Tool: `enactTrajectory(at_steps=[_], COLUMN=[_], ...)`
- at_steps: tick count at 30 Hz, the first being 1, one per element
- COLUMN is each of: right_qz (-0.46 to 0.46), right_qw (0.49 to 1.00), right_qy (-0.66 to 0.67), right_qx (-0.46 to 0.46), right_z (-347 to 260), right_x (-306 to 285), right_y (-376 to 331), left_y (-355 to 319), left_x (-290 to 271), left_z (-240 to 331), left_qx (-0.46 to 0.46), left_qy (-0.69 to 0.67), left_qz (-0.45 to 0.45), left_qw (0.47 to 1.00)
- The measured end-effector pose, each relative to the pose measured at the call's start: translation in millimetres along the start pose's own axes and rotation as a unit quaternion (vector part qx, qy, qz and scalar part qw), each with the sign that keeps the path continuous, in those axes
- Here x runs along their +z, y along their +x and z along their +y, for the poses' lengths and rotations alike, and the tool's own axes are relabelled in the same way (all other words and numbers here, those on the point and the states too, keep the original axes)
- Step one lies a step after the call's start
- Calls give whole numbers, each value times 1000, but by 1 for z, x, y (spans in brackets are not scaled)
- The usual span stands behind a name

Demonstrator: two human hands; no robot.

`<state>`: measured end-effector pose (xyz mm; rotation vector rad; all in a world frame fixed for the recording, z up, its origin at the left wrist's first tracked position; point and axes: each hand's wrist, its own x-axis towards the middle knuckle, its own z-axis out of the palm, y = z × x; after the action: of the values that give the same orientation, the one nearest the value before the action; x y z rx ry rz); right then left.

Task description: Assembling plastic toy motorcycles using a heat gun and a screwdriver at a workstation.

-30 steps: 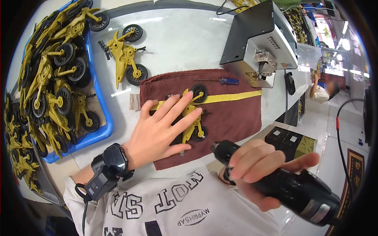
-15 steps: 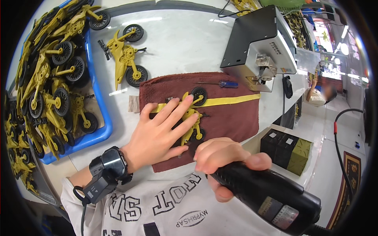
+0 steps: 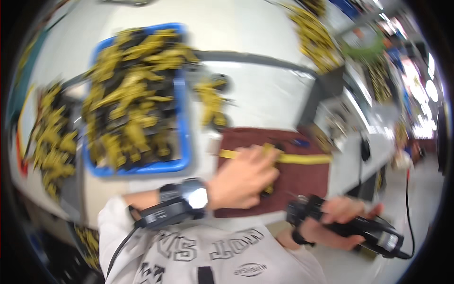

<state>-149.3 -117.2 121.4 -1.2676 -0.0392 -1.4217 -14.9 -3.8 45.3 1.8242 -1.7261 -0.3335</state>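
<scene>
My left hand lies over a yellow toy motorcycle, its fingers closed about it on a brown cloth. Much of the motorcycle is hidden under that hand, and motion blurs the rest. In my right hand is a black corded electric screwdriver, gripped to the right of the cloth. A yellow stripe crosses the cloth, and a blue-handled screwdriver rests near its far edge. Another yellow toy motorcycle lies on the white table beyond the cloth.
A blue tray heaped with yellow toy motorcycles stands to the left, with a further heap beyond it. At the right back is a black and silver machine. A black cable hangs at the right.
The whole view has shifted and blurred, bringing the tray fully into sight. My right hand has swung away from the cloth to the right with the electric screwdriver. My left hand stays on the motorcycle.
</scene>
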Motion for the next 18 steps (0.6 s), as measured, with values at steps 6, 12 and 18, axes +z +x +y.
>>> enactTrajectory(at_steps=[6, 12, 18], right_qz=[168, 196, 165], right_qw=[971, 960, 963], right_qy=[-166, -166, -183], right_qx=[26, 108, 105], right_z=[-25, -7, 4], right_x=[-63, -81, -67], right_y=[28, 23, 8], left_y=[-102, -337, -133], left_x=[-106, -189, -180], left_z=[7, -89, -13], left_qx=[-134, -493, -218], left_qy=[-116, 422, 309], left_qz=[199, 242, 258], left_qw=[964, 721, 889])
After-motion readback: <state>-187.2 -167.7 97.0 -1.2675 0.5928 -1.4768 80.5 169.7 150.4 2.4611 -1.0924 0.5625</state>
